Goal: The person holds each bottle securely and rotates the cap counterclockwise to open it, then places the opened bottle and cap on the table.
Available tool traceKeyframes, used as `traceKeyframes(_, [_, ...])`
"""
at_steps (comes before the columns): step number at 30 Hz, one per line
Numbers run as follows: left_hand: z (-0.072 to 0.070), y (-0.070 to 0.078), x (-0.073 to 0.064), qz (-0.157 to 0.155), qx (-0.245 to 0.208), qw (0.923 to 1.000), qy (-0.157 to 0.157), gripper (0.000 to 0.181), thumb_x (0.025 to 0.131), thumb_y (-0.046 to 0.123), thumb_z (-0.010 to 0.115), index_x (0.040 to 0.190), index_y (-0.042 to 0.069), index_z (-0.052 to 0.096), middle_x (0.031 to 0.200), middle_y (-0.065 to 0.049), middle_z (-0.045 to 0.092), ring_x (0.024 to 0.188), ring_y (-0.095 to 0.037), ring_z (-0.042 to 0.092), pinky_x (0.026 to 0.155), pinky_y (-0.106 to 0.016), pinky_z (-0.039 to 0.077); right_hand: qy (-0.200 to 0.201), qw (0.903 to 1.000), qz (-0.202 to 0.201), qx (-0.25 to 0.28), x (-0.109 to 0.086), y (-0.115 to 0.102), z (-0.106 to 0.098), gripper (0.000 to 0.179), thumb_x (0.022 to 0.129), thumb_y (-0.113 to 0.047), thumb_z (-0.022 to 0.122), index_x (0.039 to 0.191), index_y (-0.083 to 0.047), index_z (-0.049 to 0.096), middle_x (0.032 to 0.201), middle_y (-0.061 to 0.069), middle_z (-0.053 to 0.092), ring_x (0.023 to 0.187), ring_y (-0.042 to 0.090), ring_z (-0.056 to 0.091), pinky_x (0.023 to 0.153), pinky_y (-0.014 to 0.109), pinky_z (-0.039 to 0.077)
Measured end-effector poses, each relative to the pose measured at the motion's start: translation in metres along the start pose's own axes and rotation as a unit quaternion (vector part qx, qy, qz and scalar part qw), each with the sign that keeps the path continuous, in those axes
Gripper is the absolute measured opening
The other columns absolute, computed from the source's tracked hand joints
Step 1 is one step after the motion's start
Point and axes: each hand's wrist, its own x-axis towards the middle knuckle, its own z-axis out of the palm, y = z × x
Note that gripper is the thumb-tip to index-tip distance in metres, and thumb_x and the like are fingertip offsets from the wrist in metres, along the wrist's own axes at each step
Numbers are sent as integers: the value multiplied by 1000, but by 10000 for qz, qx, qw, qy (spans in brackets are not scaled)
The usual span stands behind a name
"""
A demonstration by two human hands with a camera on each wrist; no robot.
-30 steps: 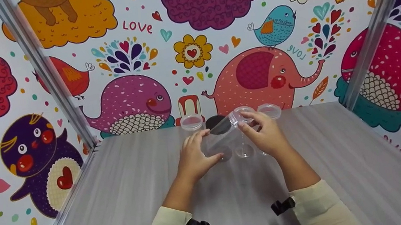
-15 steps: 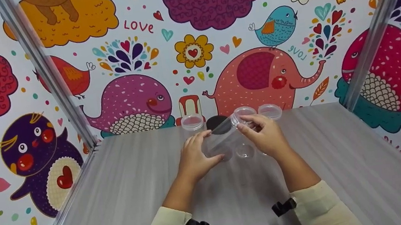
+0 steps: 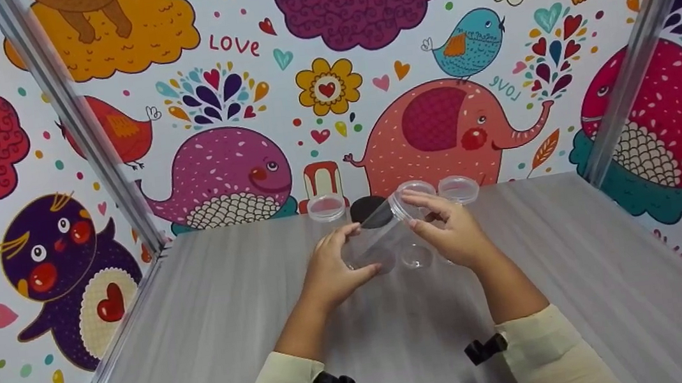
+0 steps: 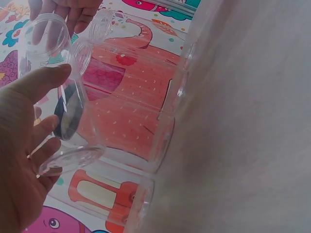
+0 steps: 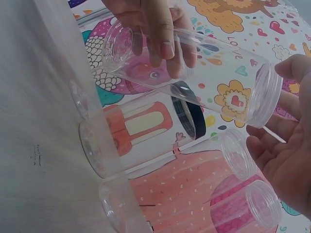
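A clear plastic jar (image 3: 378, 233) is held tilted above the table, its threaded rim (image 5: 265, 97) raised to the right. My left hand (image 3: 332, 268) grips the body near the base, with thumb and fingers on opposite sides. At the rim end, my right hand (image 3: 453, 231) holds the edge between thumb and fingers. Whether a clear lid covers that end, I cannot tell. Close behind stands another clear jar with a black lid (image 5: 189, 110), partly hidden in the head view by the held jar.
More clear jars stand upright in a row at the back of the table (image 3: 233, 319), including one at the left (image 3: 326, 208) and one at the right (image 3: 458, 189). A cartoon-printed wall (image 3: 321, 20) rises behind them. Metal posts (image 3: 76, 125) run along the corners.
My right fingers have shifted slightly and spread a little at the jar's rim. The left hand keeps its grip, and the jar stays almost where it was.
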Motion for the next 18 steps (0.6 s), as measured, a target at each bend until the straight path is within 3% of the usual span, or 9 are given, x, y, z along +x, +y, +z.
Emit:
traceKeyframes(9, [0, -2, 1, -131, -129, 9998, -28, 84, 76, 49, 95, 149, 32, 57, 146, 7, 66, 139, -20, 58, 114, -56, 54, -55, 9993, -234, 288, 2, 1, 1, 51, 97, -12, 71, 146, -27, 67, 157, -1, 60, 136, 28, 58, 107, 43, 57])
traceKeyframes(14, [0, -2, 2, -165, -196, 9997, -38, 83, 76, 47, 95, 148, 32, 58, 146, 6, 66, 140, -21, 58, 113, -58, 55, 115, 9999, -16, 126, 1, -1, -1, 53, 97, -25, 76, 148, -24, 64, 154, 5, 59, 132, 28, 61, 108, 44, 57])
traceKeyframes(18, [-1, -3, 1, -127, -195, 9997, -106, 83, 76, 49, 95, 148, 32, 57, 147, 6, 65, 140, -21, 57, 112, -57, 56, 370, 9984, 359, -245, 1, -4, -1, 55, 97, -40, 76, 148, -25, 63, 141, 7, 65, 120, 26, 64, 100, 43, 61])
